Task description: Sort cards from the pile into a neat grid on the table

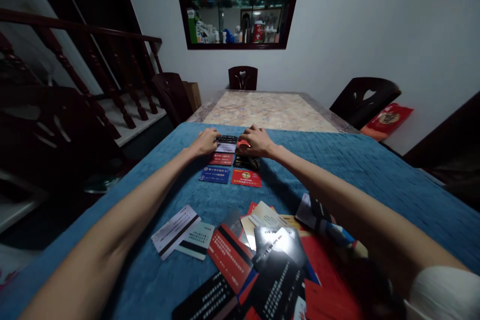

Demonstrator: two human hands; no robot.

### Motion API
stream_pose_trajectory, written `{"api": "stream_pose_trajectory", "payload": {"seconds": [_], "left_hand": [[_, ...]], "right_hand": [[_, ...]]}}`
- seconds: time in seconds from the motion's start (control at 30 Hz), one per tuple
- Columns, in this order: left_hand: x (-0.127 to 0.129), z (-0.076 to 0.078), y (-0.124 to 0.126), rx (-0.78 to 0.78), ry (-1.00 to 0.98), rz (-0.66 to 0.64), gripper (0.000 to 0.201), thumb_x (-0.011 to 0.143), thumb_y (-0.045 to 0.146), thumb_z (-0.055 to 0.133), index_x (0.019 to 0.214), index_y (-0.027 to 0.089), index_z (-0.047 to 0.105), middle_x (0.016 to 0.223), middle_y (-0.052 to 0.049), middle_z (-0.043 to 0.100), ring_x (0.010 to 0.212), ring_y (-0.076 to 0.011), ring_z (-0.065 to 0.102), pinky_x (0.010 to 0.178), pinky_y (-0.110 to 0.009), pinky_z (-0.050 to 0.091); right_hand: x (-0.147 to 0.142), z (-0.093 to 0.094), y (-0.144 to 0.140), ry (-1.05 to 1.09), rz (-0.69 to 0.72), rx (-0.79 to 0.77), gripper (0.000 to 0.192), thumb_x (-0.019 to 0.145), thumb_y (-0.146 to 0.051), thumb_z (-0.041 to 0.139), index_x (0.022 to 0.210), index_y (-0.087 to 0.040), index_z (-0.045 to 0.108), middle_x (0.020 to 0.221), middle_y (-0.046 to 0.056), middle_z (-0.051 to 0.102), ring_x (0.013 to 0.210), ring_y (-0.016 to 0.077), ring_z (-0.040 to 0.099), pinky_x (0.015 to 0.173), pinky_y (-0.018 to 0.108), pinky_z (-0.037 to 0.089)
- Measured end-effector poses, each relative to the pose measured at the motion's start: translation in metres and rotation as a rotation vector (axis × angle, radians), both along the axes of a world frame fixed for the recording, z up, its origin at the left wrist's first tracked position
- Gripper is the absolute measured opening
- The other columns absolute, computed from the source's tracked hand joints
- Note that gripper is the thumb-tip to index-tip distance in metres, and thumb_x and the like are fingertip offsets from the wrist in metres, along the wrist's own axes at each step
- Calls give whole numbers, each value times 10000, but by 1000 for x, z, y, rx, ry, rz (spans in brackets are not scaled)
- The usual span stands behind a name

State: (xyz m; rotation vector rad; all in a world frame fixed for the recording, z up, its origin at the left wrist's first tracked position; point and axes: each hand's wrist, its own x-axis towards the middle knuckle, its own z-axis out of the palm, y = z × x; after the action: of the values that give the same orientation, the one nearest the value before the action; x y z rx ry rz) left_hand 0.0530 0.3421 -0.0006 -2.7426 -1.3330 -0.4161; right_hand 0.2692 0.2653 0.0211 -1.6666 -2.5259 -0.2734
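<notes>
Dim light fills a room with a white wall, a glass-fronted cabinet (pixel 237 2) of bottles set into it, and dark wooden chairs (pixel 243 78) around a long tabletop (pixel 270 109) whose near half is draped in a blue cloth (pixel 375 170). Both bare arms reach far forward over the cloth to a small grid of cards laid in two columns.

At the far end of that grid, the left hand (pixel 204 141) rests with its fingers (pixel 214 136) curled down, the tips touching the left edge of a black card (pixel 227 139); a pale card (pixel 226 148) lies just beneath it. The right hand (pixel 257 141) sits just beside, its fingers (pixel 245 136) bent and nearly closed over a red card (pixel 242 144), seemingly pinching it, though the view is too small and dark to be sure.

Nearer along the columns lie a dark red card (pixel 222 159), another black card (pixel 245 162), a blue card (pixel 215 175) and a bright red card (pixel 246 178), flat and close together without overlapping.

Close to the body, well apart from the grid, a loose heap of cards (pixel 262 255) overlaps in red, black, white and cream, with two pale cards (pixel 183 232) at its left edge.
</notes>
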Motion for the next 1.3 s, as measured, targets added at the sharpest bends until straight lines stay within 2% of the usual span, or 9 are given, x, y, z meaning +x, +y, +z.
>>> {"api": "stream_pose_trajectory", "payload": {"seconds": [0.13,0.3,0.47,0.73,0.9,1.13,1.3], "left_hand": [[5,5,-37,1,31,-15,389,821,150,471,1143,175,688,1237,-95,633,1150,-276,547,989,-402,450],[8,8,-79,-26,19,-18,380,841,160,472,1164,156,674,1235,-119,627,1141,-293,535,948,-434,459],[8,9,-118,-13,-17,-56,337,853,147,468,1107,173,688,1200,-109,641,1130,-290,525,920,-455,460],[16,10,-199,-23,-50,-178,319,856,145,498,1110,199,683,1158,-110,648,1137,-281,504,939,-465,429],[27,9,-247,-62,-41,-269,278,868,173,513,1092,194,675,1136,-120,642,1108,-282,503,896,-465,432],[44,3,-290,-83,-78,-394,276,904,176,478,1109,215,658,1163,-115,645,1145,-272,489,913,-458,428],[55,-6,-311,-44,-207,-476,253,904,172,491,1075,207,674,1101,-108,667,1143,-267,496,937,-459,436]], "right_hand": [[4,4,-28,4,19,-2,344,911,-353,541,1212,-226,651,1217,131,620,1149,320,418,856,412,343],[8,8,-64,30,50,12,305,919,-325,539,1186,-244,664,1206,116,625,1147,304,415,827,384,324],[13,10,-104,37,91,26,272,919,-310,535,1138,-247,683,1179,103,644,1134,296,425,837,389,316],[20,3,-184,113,209,-2,245,896,-301,583,1108,-250,695,1139,108,670,1161,296,435,883,428,322],[25,0,-229,155,254,-25,231,930,-312,533,1085,-275,700,1103,101,679,1140,284,459,891,441,342],[45,-13,-274,173,238,-37,225,887,-308,592,1085,-275,692,1100,97,681,1147,291,468,920,463,366],[61,-23,-302,223,214,-5,217,920,-354,550,1053,-251,687,1053,102,679,1136,291,482,915,474,392]]}}
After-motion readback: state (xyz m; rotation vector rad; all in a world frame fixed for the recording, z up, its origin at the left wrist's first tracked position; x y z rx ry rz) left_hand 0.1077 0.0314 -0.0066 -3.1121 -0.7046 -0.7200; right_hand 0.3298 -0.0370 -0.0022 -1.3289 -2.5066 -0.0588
